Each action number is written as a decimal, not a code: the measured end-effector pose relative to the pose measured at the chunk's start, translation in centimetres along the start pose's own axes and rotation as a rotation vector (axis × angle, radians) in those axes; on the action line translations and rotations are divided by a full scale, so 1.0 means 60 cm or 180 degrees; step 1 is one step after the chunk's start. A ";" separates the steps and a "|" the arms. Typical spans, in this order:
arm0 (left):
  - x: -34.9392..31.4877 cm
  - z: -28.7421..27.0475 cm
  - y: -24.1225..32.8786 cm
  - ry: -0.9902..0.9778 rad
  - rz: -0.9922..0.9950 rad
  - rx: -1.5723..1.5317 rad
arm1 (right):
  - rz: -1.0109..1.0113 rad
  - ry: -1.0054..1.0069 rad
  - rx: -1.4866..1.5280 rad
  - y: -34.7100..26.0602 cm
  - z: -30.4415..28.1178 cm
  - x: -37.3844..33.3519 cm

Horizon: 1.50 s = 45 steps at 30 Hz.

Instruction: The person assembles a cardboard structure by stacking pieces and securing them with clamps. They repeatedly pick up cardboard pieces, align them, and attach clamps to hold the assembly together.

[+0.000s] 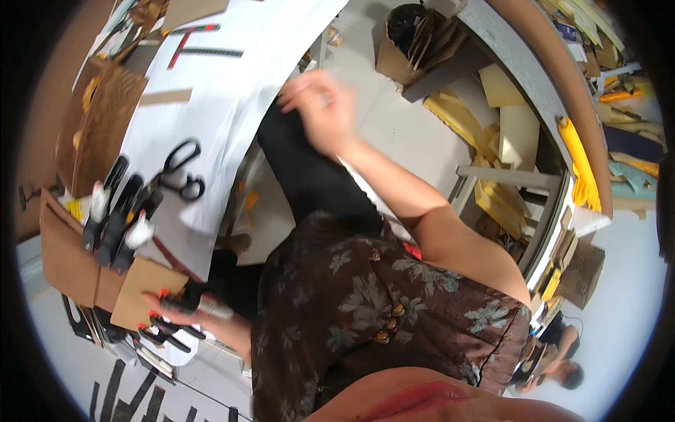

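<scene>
My left hand is at the lower left, its fingers around a black spring clamp with orange tips, partly hidden. A second black clamp lies just beneath it. Behind the fingers is a square tan board. My right hand is raised over my black trouser leg, beside the edge of the white-covered table. Motion smears its fingers, and I make out nothing held in it. Black-handled scissors lie on the table.
A red-and-black cutter knife, a dark ruler and a tan strip lie on the table. Black-handled tools stand at its left edge. A cardboard box and yellow foam pieces are to the right. Another person is at lower right.
</scene>
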<state>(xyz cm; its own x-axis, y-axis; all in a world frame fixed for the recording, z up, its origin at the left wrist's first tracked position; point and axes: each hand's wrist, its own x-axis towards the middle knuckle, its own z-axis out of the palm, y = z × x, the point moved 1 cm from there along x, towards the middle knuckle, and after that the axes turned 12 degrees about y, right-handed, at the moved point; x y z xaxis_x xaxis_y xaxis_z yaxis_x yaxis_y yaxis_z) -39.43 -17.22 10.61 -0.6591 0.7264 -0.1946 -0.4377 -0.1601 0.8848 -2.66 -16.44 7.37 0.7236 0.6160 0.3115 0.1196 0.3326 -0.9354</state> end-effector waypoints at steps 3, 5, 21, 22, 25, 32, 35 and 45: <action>-0.025 0.102 -0.004 -0.0245 -0.0254 -0.0640 | 0.0231 0.0908 -0.1234 0.218 -0.172 0.161; 0.021 0.127 -0.017 -0.0656 -0.0697 -0.1089 | 0.0299 0.0911 -0.2885 0.387 -0.284 0.239; 0.029 0.381 -0.099 -0.1465 -0.0768 -0.1586 | -0.0039 -0.3352 -0.7681 0.913 -0.575 0.636; 0.032 0.389 -0.100 -0.1717 -0.0746 -0.1350 | -0.0066 -0.3443 -0.7668 0.915 -0.580 0.632; 0.042 0.366 -0.058 -0.2052 -0.0419 -0.0865 | -0.0179 -0.3046 -0.7254 0.924 -0.593 0.614; -0.048 0.399 -0.104 -0.2396 -0.1310 -0.1514 | 0.1708 -0.2537 -0.6100 0.853 -0.621 0.590; -0.038 0.361 -0.081 -0.2108 -0.1272 -0.1681 | 0.1261 -0.1751 -0.5889 0.876 -0.611 0.574; -0.040 0.391 -0.106 -0.1969 -0.1318 -0.1131 | 0.0688 -0.1773 -0.6477 0.845 -0.593 0.689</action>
<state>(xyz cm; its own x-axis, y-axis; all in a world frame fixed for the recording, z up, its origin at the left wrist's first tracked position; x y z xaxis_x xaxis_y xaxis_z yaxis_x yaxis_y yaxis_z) -20.74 -2.27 15.37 0.0088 0.9933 -0.1154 -0.8070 0.0752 0.5857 57.51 0.47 -33.11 0.6414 0.7516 -0.1539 0.7487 -0.5693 0.3396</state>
